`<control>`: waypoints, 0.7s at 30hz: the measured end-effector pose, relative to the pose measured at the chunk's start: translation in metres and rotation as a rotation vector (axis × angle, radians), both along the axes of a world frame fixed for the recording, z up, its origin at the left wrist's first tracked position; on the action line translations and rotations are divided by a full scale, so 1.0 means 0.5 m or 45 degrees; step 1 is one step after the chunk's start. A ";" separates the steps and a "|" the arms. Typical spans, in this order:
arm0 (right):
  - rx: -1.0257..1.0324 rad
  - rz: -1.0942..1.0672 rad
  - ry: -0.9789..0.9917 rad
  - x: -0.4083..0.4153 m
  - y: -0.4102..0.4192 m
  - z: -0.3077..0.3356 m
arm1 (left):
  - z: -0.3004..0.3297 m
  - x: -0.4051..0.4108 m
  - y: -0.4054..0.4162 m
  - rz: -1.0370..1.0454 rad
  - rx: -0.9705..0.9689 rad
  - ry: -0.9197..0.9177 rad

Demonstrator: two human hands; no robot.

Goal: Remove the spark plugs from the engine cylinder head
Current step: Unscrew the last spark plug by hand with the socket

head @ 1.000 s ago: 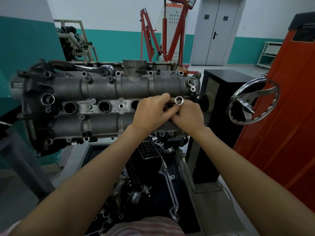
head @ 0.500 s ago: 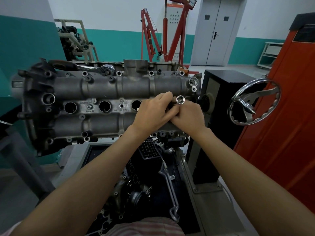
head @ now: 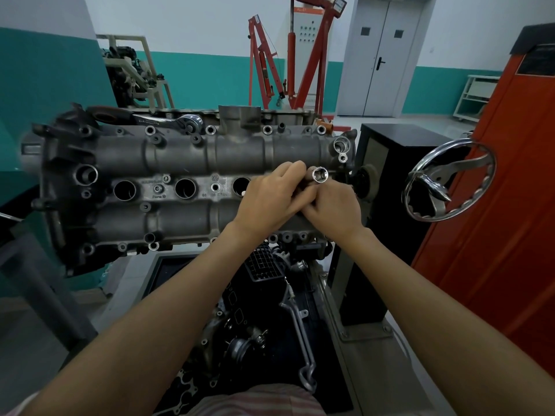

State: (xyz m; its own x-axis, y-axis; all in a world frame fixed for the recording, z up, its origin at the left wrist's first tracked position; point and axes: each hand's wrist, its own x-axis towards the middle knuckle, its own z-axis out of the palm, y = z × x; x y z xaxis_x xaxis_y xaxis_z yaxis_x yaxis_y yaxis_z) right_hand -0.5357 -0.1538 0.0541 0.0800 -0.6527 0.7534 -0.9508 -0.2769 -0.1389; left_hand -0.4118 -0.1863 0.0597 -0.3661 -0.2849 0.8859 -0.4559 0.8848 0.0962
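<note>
Because the fourth plug hole sits deep at the three o'clock end of the cylinder head (head: 180,157), we close both hands, left hand (head: 267,199) and right hand (head: 333,208), around the socket (head: 319,175), seemingly to turn it by finger; ratchet (head: 156,119) rests at twelve o'clock.

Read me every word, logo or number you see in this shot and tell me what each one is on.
Round "VW" emblem: cast into the cylinder head between the plug wells, just legible.
Cast lettering and numbers below the wells: too blurred to read.
Engraving on the ratchet wrench handle: too blurred.
Small label atop the grey control cabinet: too small to read.
The socket in the hands shows no readable marking.
</note>
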 end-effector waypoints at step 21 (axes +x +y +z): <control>0.220 -0.055 0.009 -0.007 -0.007 0.006 | 0.004 -0.003 0.013 0.082 0.131 -0.015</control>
State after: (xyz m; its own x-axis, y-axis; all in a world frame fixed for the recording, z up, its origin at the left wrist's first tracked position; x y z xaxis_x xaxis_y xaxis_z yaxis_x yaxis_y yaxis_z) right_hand -0.5392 -0.1575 0.0572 0.0541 -0.7753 0.6292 -0.9625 -0.2084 -0.1740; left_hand -0.4135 -0.1800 0.0617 -0.3543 -0.3976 0.8464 -0.5133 0.8393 0.1795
